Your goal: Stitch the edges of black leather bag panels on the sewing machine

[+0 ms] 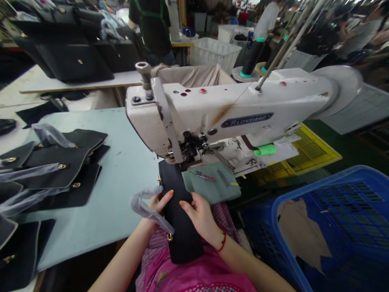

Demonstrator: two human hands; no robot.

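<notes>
A long black bag panel [178, 215] lies between my hands, its far end under the head of the white sewing machine [194, 109] and its near end over my lap. My left hand [159, 202] grips its left edge, thumb on top and fingers hidden beneath. On the right edge my right hand [200, 213] holds it the same way. A plastic-wrapped handle [146, 209] with gold fittings hangs from the panel's left side, against my left hand. Small thread snips [205, 176] with pink grips rest on the machine bed, right of the panel.
More black panels with wrapped handles [57, 158] are piled on the pale green table [127, 162] at left. A blue basket [304, 178] holding beige scraps stands at right, with a yellow crate [322, 148] behind the machine. Large black bags [79, 61] and other people are farther back.
</notes>
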